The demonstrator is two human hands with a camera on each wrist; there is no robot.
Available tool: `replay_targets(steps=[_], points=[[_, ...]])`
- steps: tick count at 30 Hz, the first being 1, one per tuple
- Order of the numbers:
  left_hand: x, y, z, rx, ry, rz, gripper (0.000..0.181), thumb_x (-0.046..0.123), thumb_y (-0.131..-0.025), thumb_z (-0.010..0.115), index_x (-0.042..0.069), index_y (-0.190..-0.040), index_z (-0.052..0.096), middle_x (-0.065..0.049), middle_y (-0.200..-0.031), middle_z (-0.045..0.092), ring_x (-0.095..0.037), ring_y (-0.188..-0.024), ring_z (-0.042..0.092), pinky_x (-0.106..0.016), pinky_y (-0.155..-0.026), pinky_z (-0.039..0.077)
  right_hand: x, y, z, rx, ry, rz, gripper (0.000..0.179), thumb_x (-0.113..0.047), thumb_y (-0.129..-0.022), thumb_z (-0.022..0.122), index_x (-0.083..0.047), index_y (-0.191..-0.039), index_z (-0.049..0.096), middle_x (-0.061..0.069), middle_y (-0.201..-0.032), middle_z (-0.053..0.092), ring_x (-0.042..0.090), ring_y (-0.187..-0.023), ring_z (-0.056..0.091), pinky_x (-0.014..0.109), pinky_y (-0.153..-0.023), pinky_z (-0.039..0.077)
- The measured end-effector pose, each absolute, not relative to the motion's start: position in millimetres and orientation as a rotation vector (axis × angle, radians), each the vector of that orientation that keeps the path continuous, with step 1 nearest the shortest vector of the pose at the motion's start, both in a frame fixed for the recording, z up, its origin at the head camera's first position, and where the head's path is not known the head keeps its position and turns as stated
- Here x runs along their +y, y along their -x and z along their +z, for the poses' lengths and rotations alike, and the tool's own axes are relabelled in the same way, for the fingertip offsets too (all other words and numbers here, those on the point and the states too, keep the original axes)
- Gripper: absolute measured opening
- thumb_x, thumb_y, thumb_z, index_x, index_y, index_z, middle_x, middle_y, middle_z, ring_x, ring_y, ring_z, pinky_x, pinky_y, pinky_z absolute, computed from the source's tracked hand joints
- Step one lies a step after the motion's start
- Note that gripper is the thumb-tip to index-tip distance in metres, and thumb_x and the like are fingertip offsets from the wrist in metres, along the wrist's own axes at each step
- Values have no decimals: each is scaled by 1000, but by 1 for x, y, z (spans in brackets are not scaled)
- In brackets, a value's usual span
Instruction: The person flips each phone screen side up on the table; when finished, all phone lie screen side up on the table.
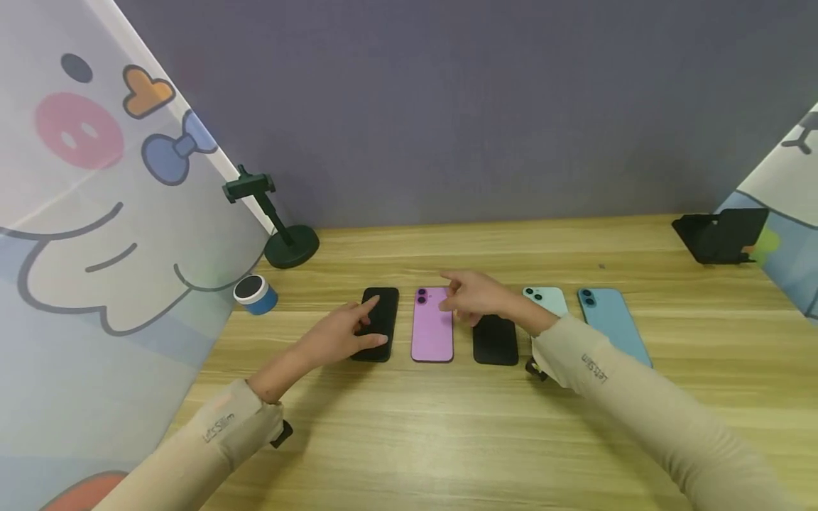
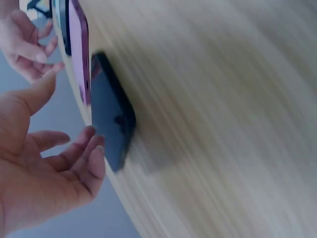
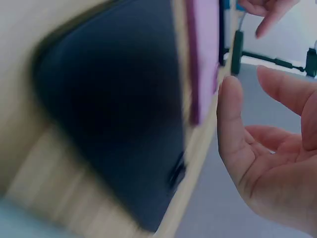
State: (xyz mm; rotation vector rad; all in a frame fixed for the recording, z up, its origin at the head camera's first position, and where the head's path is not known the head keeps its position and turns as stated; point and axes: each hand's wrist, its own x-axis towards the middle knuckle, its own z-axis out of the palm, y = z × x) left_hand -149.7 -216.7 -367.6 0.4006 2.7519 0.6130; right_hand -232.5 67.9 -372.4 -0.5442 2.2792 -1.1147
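Five phones — several in a row — lie on the wooden table. My left hand (image 1: 334,335) hovers over the leftmost, a black phone (image 1: 385,319), thumb and index finger extended and apart. In the left wrist view its fingertips are close to that phone's edge, gripping nothing. My right hand (image 1: 478,294) is above the gap between a pink phone (image 1: 432,339) and a second black phone (image 1: 495,342), index finger stretched left and nothing held. A mint phone (image 1: 551,299) lies partly hidden under the right forearm, with a blue phone (image 1: 615,323) beyond it.
A dark green phone stand (image 1: 290,245) is at the back left, and a blue jar with a white lid (image 1: 258,298) is in front of it. A black folding stand (image 1: 728,238) occupies the back right. A grey panel (image 1: 473,113) rises behind the table.
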Motion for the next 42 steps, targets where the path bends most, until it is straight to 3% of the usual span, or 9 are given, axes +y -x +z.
replay_targets(steps=[2,5,13,22,30,42], points=[[-207,149,-369,2768,-455,613,81,44,-95,68,10,-158,31,-12,-122,60,-22,-98,59,-36,-81,50,79,233,-375,2277,546,-1116,78,-22,-96,66,-10,-160,25,18,-133,53,25,-81,66,37,-60,58],[-193,147,-375,2790,-512,574,79,44,-94,69,9,-156,36,-9,-118,62,-20,-99,58,-35,-82,49,88,234,-379,2276,558,-1106,75,-21,-98,65,-10,-160,24,20,-138,50,25,-85,66,37,-61,58],[-169,144,-391,2881,-639,315,86,58,-88,69,10,-153,42,0,-85,55,-16,-75,48,-31,-65,40,78,237,-387,2307,525,-1089,78,-23,-94,68,-11,-160,27,20,-149,46,21,-85,66,34,-58,58],[-158,142,-395,2897,-592,125,91,66,-86,65,10,-153,42,-5,-99,58,-18,-80,46,-32,-68,35,74,239,-391,2334,506,-1070,79,-22,-93,69,-12,-159,29,14,-150,47,17,-78,63,33,-57,58],[-157,140,-397,2899,-569,103,93,70,-83,65,13,-154,42,-9,-110,60,-21,-88,50,-34,-72,38,73,239,-392,2330,523,-1066,79,-22,-92,70,-11,-159,29,12,-149,48,17,-80,63,33,-57,58],[-155,145,-396,2917,-606,58,89,65,-83,68,14,-152,45,-9,-106,62,-19,-81,49,-32,-67,39,73,241,-390,2317,528,-1105,79,-19,-90,71,-10,-158,32,18,-150,46,18,-78,64,33,-57,58]])
